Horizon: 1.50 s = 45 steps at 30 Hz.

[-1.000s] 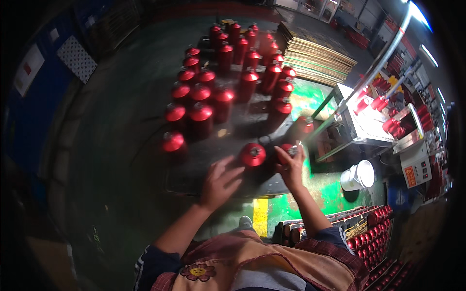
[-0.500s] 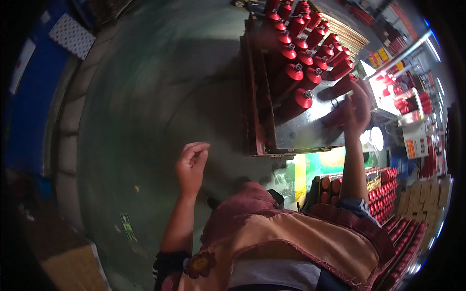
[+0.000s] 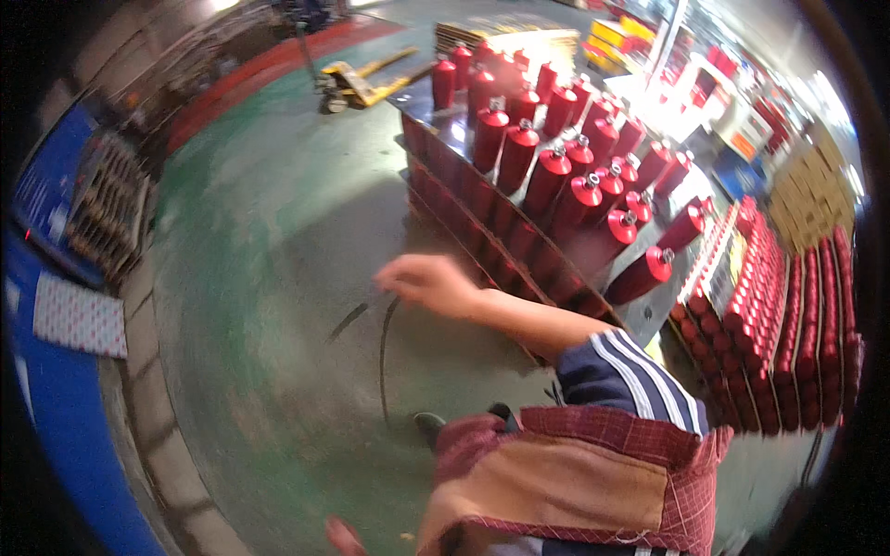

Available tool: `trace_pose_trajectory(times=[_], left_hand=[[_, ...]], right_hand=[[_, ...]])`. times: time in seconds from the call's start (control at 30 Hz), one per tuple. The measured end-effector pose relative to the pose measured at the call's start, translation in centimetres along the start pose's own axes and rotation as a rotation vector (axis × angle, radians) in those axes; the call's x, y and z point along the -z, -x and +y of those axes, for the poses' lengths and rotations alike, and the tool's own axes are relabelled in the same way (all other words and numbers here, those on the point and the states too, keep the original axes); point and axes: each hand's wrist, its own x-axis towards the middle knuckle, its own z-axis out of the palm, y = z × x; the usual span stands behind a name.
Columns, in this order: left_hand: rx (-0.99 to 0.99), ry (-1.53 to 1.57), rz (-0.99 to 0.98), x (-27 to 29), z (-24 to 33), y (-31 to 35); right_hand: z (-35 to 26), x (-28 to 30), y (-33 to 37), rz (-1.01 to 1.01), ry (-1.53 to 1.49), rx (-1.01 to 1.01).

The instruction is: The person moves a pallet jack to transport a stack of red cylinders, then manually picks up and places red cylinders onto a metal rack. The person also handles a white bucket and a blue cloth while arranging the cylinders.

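Note:
My right hand (image 3: 428, 284) reaches leftward across my front, over the floor beside the loaded pallet. Its fingers are stretched loosely to the left, slightly blurred, with nothing visible in them. The forearm comes from a dark sleeve with white stripes. Of my left hand (image 3: 344, 537) only a small blurred part shows at the lower edge; its fingers cannot be made out. Right of my forearm, many glossy red bottles (image 3: 586, 193) with narrow necks stand upright on a shiny sheet. Dark boards (image 3: 436, 181) form the side of the stack below them. Neither hand touches a bottle.
A yellow pallet jack (image 3: 357, 88) stands on the green floor beyond. Wooden pallets (image 3: 109, 204) lean by the blue wall at left. Red cylinders are stacked in rows (image 3: 774, 315) at right, with cardboard boxes (image 3: 811, 190) behind. A dark mark (image 3: 384, 361) crosses the floor.
My right hand has left the bottles and swung left over the floor. My left hand has dropped to the lower edge. The view has turned, bringing the pallet jack into sight.

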Motion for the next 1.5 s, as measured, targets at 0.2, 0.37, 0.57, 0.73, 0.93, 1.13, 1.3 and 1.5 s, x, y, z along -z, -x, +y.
trace_pose_trajectory(times=[0.2,0.37,0.57,0.73,0.93,1.13,1.3,1.5], left_hand=[[0.382,0.047,-0.004,4.7,6.8,-17.7],[0.330,0.101,-0.051,2.3,21.7,-34.8],[0.144,0.160,-0.134,-0.8,44.1,-57.8],[-0.162,0.251,-0.237,-8.4,68.1,-72.7],[-0.463,0.468,-0.471,-25.9,96.0,-82.2],[-0.199,0.365,-0.625,-37.3,110.4,-87.8],[-0.254,0.333,-0.450,-43.6,124.5,-98.8],[-0.488,0.324,-0.539,-62.6,148.8,-108.6]], right_hand=[[-2.1,-9.2,-18.8,-0.130,-0.167,0.119],[2.1,-13.8,-34.6,-0.065,-0.080,0.127],[5.6,-12.3,-50.4,0.221,-0.157,-0.176],[7.0,-7.2,-60.6,0.339,-0.037,-0.261],[17.2,-0.5,-76.7,0.556,0.125,-0.336],[21.1,8.0,-98.2,0.606,0.035,-0.361],[20.7,16.9,-112.1,0.636,0.096,-0.405],[26.2,23.5,-126.0,0.842,0.163,-0.346]])
